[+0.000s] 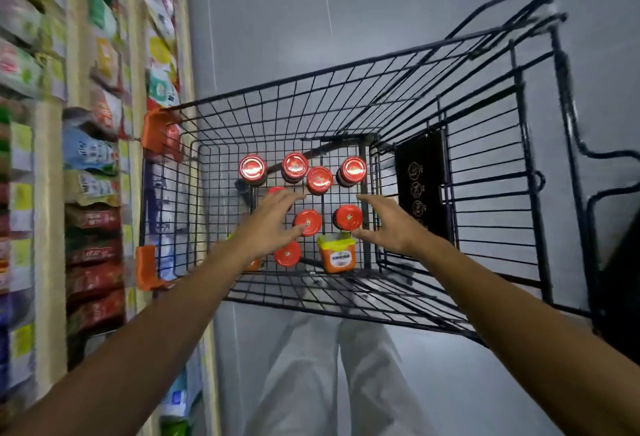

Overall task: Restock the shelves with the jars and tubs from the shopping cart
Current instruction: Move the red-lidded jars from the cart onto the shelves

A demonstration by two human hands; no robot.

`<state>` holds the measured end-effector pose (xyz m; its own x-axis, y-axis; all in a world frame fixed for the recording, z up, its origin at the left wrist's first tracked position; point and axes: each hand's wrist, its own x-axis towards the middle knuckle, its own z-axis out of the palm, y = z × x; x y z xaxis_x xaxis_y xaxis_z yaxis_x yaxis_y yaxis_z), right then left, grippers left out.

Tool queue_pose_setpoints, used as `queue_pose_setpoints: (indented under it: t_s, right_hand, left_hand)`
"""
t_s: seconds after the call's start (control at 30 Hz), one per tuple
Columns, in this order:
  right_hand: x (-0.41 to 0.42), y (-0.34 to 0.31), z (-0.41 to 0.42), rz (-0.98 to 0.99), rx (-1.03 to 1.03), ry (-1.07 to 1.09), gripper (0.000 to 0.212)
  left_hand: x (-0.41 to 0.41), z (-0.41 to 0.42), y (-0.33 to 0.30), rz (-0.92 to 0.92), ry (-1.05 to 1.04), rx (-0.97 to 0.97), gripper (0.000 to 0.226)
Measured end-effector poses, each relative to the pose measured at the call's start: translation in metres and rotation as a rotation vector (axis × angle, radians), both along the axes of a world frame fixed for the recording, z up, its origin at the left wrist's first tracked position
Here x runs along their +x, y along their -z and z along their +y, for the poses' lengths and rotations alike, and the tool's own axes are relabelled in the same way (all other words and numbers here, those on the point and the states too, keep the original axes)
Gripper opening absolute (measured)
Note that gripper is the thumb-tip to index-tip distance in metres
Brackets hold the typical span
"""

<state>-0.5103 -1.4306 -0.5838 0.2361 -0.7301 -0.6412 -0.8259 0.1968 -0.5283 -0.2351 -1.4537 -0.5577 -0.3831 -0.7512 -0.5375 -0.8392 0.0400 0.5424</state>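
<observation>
Risk lay in both spread, empty hands, left hand point(273, 217) and right hand point(391, 224), reaching at once into the shopping cart point(433, 65) where 8 red-lidded jars point(318, 179) and 1 tub point(337, 253) crowded together, since a brushing finger could topple neighbours.

One head view looks steeply down, close over the cart point(346, 96), with shelves point(86, 158) at its left edge.
</observation>
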Motion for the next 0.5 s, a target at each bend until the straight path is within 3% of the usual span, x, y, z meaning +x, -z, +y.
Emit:
queue_pose_setpoints:
  t_s: [0.5]
  right_hand:
    - [0.008,0.132,-0.006,-0.100,0.086,0.086,0.097]
  left_hand:
    - [-0.001,0.006,0.104,0.056,-0.067,0.028,0.066]
